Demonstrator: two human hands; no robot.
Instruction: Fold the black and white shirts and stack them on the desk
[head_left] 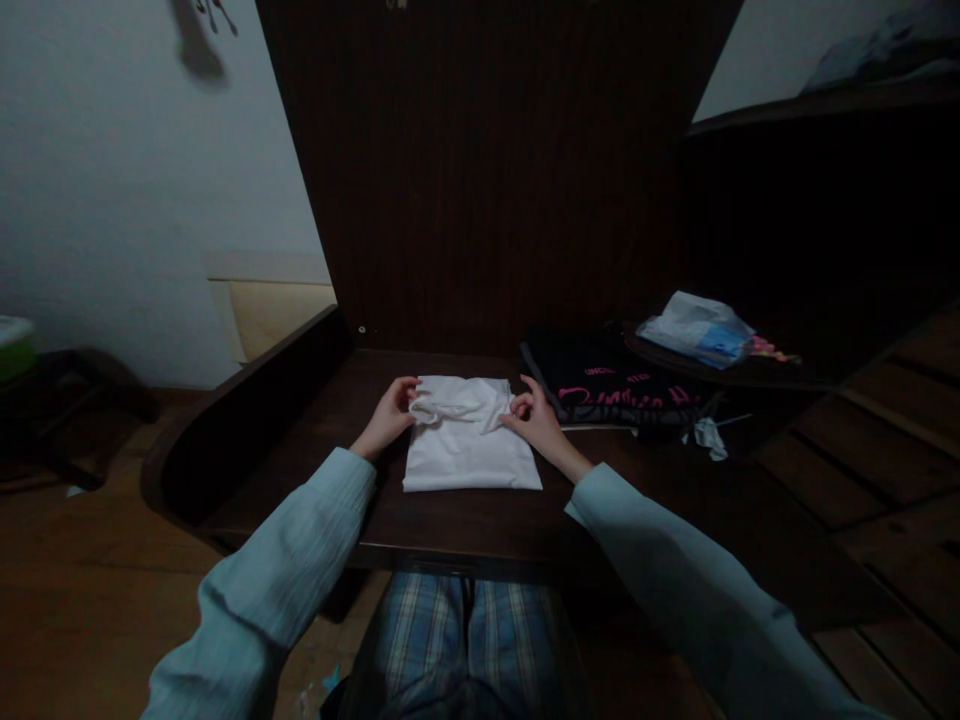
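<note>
A folded white cloth [472,460], perhaps a garment, lies on the dark wooden desk [450,525] in front of me. Its upper part is bunched and creased, while the lower part is flat. My left hand [394,412] pinches the cloth's upper left edge between thumb and fingers. At the upper right edge, my right hand [536,415] grips it in the same way, fingers curled. Both sleeves are light blue-green.
Right of the cloth lies a folded black garment [577,365] with pink lettering. Beyond it, a plastic packet [697,328] rests on a low shelf. A dark wooden panel [495,180] rises behind the desk, and a raised side board [247,420] borders its left.
</note>
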